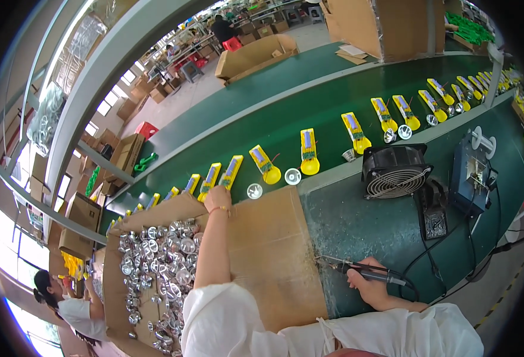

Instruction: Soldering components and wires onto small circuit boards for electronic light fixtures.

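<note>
My left arm stretches forward over the green conveyor belt (327, 122). My left hand (218, 200) is closed at the lower end of a yellow flashlight housing (232, 171), which carries a blue-purple battery and a green circuit board. A second such housing (210, 180) lies right beside it, to the left; the hand partly hides the ends of both. At the lower right, my right hand (369, 284) grips a soldering iron (376, 273) by its black handle. The iron's tip points left, over the edge of a brown cardboard sheet (268, 256).
Several more yellow housings (309, 152) line the belt, some with silver reflectors (293, 177) beside them. A carton of reflectors (160, 262) stands left. On the right are a black fan (396, 171), a blue solder-feeding unit (473, 172) and cables. Another person (80, 309) works at far left.
</note>
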Motion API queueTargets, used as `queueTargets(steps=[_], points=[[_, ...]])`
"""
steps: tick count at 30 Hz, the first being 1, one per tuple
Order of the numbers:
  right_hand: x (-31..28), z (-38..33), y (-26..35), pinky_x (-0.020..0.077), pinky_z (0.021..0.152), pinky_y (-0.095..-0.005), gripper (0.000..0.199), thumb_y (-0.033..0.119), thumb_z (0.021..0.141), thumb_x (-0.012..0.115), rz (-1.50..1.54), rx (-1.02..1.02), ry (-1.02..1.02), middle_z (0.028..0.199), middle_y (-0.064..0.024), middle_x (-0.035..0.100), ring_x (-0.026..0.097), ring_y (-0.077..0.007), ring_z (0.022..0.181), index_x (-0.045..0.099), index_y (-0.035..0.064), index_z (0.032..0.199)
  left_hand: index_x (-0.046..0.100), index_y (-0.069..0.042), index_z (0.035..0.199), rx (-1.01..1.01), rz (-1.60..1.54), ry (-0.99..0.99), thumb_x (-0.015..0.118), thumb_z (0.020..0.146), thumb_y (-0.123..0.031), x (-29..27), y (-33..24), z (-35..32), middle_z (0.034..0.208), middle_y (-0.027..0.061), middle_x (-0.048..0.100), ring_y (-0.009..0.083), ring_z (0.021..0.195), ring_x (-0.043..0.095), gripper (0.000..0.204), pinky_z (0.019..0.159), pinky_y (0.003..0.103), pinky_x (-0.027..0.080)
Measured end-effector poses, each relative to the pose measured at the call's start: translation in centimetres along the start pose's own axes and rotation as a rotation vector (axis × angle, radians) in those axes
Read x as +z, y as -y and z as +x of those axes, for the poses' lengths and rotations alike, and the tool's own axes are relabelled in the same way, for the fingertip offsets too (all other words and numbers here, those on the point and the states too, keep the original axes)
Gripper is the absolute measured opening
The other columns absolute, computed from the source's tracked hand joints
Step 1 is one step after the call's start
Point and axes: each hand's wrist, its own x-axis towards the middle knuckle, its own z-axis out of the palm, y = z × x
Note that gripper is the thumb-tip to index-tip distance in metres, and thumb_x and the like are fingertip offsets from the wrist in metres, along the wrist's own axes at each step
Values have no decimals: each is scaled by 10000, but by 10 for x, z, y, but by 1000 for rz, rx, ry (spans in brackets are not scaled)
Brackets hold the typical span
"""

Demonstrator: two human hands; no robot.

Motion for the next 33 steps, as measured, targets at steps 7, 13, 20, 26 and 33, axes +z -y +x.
queueTargets(steps=[7, 13, 20, 26, 33], points=[[1, 6, -3, 446, 473, -233, 151, 69, 783, 627, 13, 7, -6, 648, -76, 581, 544, -98, 527, 487, 15, 797, 661, -90, 724, 195, -10, 21, 564, 738, -280, -50, -19, -139, 712, 130, 636, 306, 627, 620, 214, 584, 400, 506], [3, 1, -1, 451, 464, -237, 137, 59, 788, 608, -33, -85, -13, 647, -83, 569, 536, -107, 514, 480, 14, 802, 644, -46, 676, 197, -572, -54, 688, 685, -228, -83, -22, -258, 618, 92, 591, 261, 573, 584, 188, 536, 350, 460], [3, -5, -4, 458, 479, -232, 155, 85, 780, 639, -7, -146, -15, 659, -71, 581, 548, -95, 545, 512, 0, 809, 575, -91, 1058, 8, -57, -246, 636, 741, -290, -25, 75, -237, 918, 86, 603, 263, 930, 537, 379, 800, 437, 373], [2, -7, -3, 455, 473, -224, 148, 77, 780, 636, -20, -167, -29, 662, -67, 580, 541, -93, 539, 516, -1, 819, 673, -120, 820, 145, -72, -383, 681, 673, -240, -33, 51, -253, 948, 45, 580, 236, 969, 497, 190, 831, 426, 340], [4, -15, 3, 448, 469, -221, 141, 71, 776, 630, -63, -179, -22, 651, -69, 578, 533, -90, 522, 518, 0, 822, 645, -87, 727, 310, -60, -442, 655, 701, -182, -29, 53, -234, 1081, 52, 552, 256, 1109, 441, 99, 949, 466, 291]])
